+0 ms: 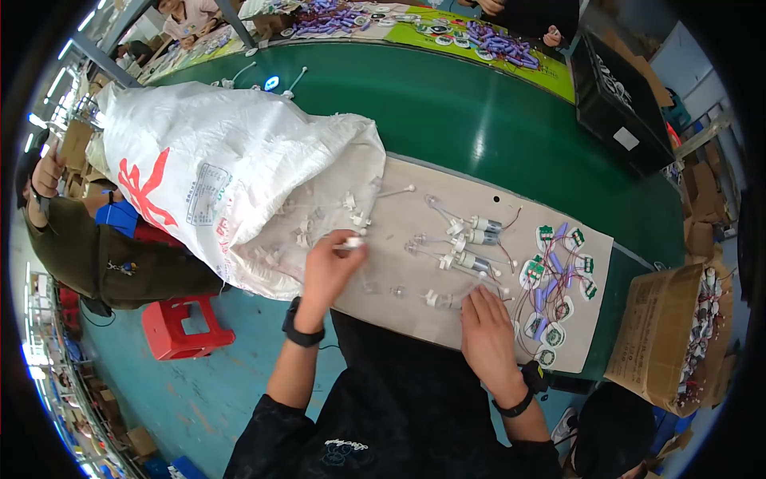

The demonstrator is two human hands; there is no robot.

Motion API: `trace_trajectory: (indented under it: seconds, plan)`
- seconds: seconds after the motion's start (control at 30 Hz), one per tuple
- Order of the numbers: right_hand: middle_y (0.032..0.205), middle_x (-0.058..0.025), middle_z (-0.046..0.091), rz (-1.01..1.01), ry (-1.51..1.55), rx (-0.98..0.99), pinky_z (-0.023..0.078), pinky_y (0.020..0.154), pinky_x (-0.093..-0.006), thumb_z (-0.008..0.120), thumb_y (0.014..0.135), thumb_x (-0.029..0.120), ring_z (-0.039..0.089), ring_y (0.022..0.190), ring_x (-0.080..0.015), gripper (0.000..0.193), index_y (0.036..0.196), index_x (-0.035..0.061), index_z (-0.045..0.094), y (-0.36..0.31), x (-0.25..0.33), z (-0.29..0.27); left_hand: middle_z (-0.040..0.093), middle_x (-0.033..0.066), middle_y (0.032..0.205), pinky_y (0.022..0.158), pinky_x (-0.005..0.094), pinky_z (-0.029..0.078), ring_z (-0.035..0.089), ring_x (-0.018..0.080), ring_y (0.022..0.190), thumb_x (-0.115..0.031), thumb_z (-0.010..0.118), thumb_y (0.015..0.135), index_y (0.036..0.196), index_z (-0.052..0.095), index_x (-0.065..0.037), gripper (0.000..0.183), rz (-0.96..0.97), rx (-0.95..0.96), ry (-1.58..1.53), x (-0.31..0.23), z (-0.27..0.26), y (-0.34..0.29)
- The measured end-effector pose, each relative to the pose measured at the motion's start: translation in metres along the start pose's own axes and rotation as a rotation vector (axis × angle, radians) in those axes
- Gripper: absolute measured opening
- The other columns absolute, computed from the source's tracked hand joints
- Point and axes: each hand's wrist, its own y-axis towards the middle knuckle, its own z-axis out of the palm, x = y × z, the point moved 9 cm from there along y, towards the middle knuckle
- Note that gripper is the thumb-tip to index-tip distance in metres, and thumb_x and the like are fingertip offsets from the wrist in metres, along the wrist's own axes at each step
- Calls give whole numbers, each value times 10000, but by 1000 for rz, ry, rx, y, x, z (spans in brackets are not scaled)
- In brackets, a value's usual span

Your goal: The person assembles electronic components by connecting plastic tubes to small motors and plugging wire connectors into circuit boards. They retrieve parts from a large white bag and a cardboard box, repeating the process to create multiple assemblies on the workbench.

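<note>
My left hand [333,267] is at the mouth of a large white woven sack [231,176], its fingers pinched on a small white plastic piece [353,242]. More small white and clear plastic pieces [303,231] lie inside the sack's opening. Fingers outstretched, my right hand [488,331] rests at the near edge of a beige board [383,299]. Beside its fingertips lies a clear tube with a white fitting [440,299]; whether they touch is hard to tell. Farther up, several similar clear-and-white tube assemblies [483,237] lie in a group.
Round green circuit boards [545,233] with purple cells [550,291] and wires cover the board's right end. A cardboard box [654,339] stands right, a black bin [618,104] at far right. The green bench [447,104] extends beyond. A red stool [187,327] stands left; people work around.
</note>
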Motion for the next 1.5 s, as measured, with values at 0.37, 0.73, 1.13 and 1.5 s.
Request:
trace_trajectory:
  seconds: [0.37,0.73,1.13,1.5]
  plan:
    - [993,-96,613,54,-12,-179,492,807,-413,784,793,185,595,923,-315,264,942,36,626,19,-11,-5,649,163,1226,659,227,456,550,115,751,-101,510,963,1460,491,-36,502,-66,138,-767,-53,-44,-47]
    - [1258,-119,637,-188,-88,-512,396,1070,-532,756,837,141,593,1206,-339,413,1224,47,648,35,67,-119,689,97,1146,818,375,529,618,288,916,11,736,743,1489,480,-126,801,617,421,127,-181,9,-63]
    - [1008,-119,740,217,1282,-285,554,710,-266,596,1022,85,708,784,-146,256,1245,-21,664,35,4,-55,673,84,884,701,377,500,633,287,784,-264,904,704,928,679,-79,367,856,-236,93,-145,-7,-108]
    - [1027,-145,738,131,863,-504,557,787,-279,645,965,20,721,892,-205,205,1154,-41,701,12,-3,-71,648,60,1279,909,304,424,571,155,1104,-525,430,1064,1379,580,10,638,-147,496,-1208,-110,105,-80]
